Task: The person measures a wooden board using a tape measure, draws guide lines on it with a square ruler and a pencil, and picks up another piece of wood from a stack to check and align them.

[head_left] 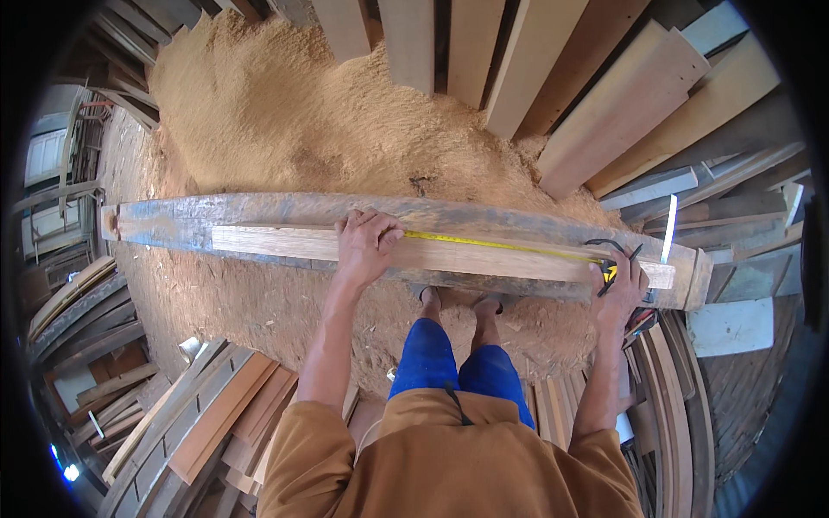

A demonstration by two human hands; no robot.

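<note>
A pale wooden board (501, 261) lies lengthwise along a worn, long beam (302, 205) in front of me. Along the board runs the yellow blade of a tape measure (492, 243), drawn out between my hands. My left hand (370, 243) is closed over the blade's left end and presses on the board's far edge. Near the board's right end, my right hand (623, 287) is wrapped round the black and yellow tape measure case (610, 273). A dark cord or strap loops above that hand. The blade's very tip is hidden under my left fingers.
Beyond the beam rises a heap of sawdust (259, 104), with thick planks (527, 60) leaning at the far right. Stacked boards (224, 414) lie at the near left, and more timber (678, 406) at the near right. My feet stand on a dirt floor (285, 319).
</note>
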